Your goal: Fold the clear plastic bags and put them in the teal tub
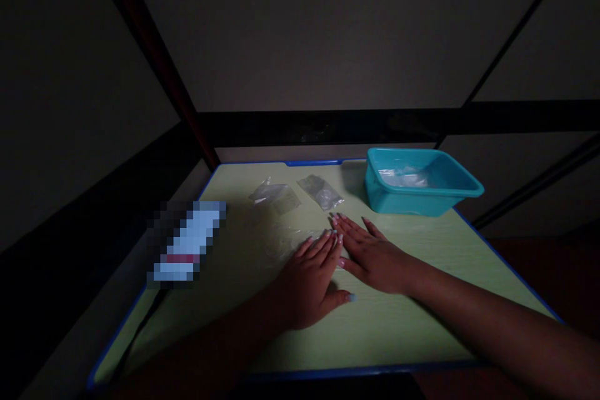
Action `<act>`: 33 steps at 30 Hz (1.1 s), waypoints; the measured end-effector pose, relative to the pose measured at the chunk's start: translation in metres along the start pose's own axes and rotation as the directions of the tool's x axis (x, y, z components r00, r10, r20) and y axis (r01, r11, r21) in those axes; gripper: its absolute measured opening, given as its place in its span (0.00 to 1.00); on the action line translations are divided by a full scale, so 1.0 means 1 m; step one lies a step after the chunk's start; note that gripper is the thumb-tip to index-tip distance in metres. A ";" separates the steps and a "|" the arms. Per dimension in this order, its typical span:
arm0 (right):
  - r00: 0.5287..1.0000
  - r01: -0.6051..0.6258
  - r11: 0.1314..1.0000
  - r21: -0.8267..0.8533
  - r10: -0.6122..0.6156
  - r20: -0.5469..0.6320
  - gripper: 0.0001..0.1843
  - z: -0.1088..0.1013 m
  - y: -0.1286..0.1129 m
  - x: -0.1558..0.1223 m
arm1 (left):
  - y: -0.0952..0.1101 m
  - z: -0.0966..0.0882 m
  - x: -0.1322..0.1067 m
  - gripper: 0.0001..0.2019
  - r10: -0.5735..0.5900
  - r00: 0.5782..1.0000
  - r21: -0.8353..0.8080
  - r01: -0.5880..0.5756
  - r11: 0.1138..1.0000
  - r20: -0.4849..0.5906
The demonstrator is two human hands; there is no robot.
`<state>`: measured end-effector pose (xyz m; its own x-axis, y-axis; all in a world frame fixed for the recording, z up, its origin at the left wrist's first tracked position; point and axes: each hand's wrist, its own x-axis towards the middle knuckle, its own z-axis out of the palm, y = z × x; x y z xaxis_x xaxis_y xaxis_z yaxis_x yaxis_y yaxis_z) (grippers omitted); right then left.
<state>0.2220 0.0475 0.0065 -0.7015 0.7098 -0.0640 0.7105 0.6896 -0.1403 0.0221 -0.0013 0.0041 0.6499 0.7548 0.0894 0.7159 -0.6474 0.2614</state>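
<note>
A thin clear plastic bag lies flat in the middle of the table, hard to make out in the dim light. My left hand rests palm down over its right part, fingers stretched out and thumb apart. Just right of it, my right hand lies flat with fingers extended, its thumb close to the left fingertips; whether it touches the bag I cannot tell. Beyond the hands are two more clear plastic pieces: a folded-looking bag and a crumpled bag to its left.
A turquoise plastic basin with clear plastic inside stands at the table's back right. A blurred-out, lit device lies at the left edge with a dark strap. The pale green table has a blue rim; a wall stands behind.
</note>
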 end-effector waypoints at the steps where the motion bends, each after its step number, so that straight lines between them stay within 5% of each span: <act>1: 1.000 0.005 1.000 0.001 -0.005 -0.012 0.37 0.000 0.000 0.000 | -0.001 0.001 -0.001 0.38 -0.033 0.999 0.015 0.033 0.999 -0.012; 6: 0.999 0.024 1.000 0.003 -0.024 -0.024 0.38 0.000 0.001 0.000 | 0.001 0.002 -0.002 0.36 -0.173 0.983 0.088 0.177 0.980 -0.057; 12: 1.000 -0.001 1.000 0.023 0.001 0.008 0.38 -0.003 -0.001 0.000 | 0.005 -0.007 -0.003 0.33 -0.358 0.933 0.134 0.352 0.926 0.024; 20: 1.000 0.003 1.000 0.030 -0.004 0.011 0.39 -0.005 -0.002 0.000 | -0.003 -0.006 -0.008 0.33 -0.474 0.880 0.190 0.470 0.862 -0.028; 26: 1.000 0.001 0.999 0.047 -0.002 0.018 0.39 -0.005 -0.002 0.000 | -0.014 -0.008 -0.007 0.35 -0.585 0.801 0.265 0.597 0.758 -0.132; 29: 0.998 -0.028 0.998 0.055 0.024 0.062 0.39 -0.007 -0.004 0.001 | -0.017 -0.010 -0.005 0.35 -0.479 0.864 0.247 0.503 0.828 -0.154; 33: 0.995 -0.048 0.996 0.069 0.042 0.088 0.39 -0.009 -0.006 0.000 | -0.014 -0.010 -0.003 0.33 -0.171 0.985 0.152 0.168 0.974 0.005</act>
<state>0.2185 0.0448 0.0160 -0.6734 0.7226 -0.1562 0.7377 0.6432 -0.2050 0.0077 0.0068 0.0094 0.5193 0.8538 0.0383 0.8454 -0.5197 0.1236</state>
